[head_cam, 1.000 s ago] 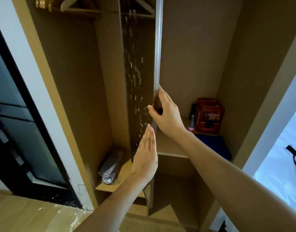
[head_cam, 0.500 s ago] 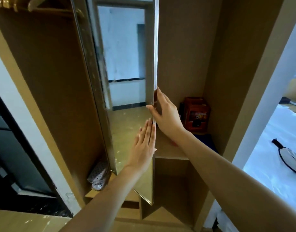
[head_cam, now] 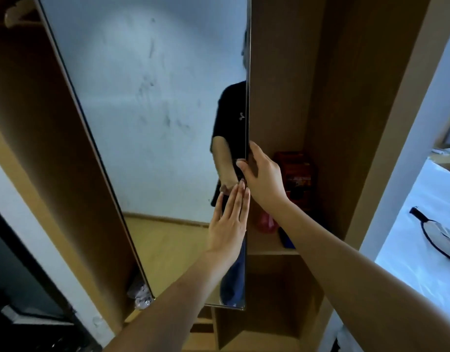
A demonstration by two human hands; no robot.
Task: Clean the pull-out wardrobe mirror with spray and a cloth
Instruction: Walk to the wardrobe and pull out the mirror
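Mirror (head_cam: 147, 138), the tall pull-out panel of the wardrobe, is seen swung out to face the camera and fills the frame from 12 o'clock down to about 6 o'clock, its bottom corner hanging above the lower wooden shelves. Smudges and streaks are seen across the upper and middle glass, and a pale wall, a strip of wooden floor and part of a person in a dark top are reflected in it. The left hand (head_cam: 229, 224) is laid flat against the glass near the mirror's right edge, just below centre, with its fingers straight and held together, pointing to 12 o'clock. The right hand (head_cam: 263, 177) is placed directly above it, at about 1 o'clock from the left hand; the mirror's right edge is pinched between its thumb on the front face and its fingers curled behind. The two hands lie close together, the left fingertips almost reaching the right thumb base; whether they touch cannot be told. Behind the right hand, at 3 o'clock from it, a red box (head_cam: 298, 171) is stood on a wardrobe shelf (head_cam: 267, 246), with a pink object (head_cam: 265, 221) and a blue item (head_cam: 286, 237) lower on the same shelf. At 4 o'clock a white bed sheet (head_cam: 412, 240) is visible with a dark-rimmed racket-like object (head_cam: 440, 240) lying on it
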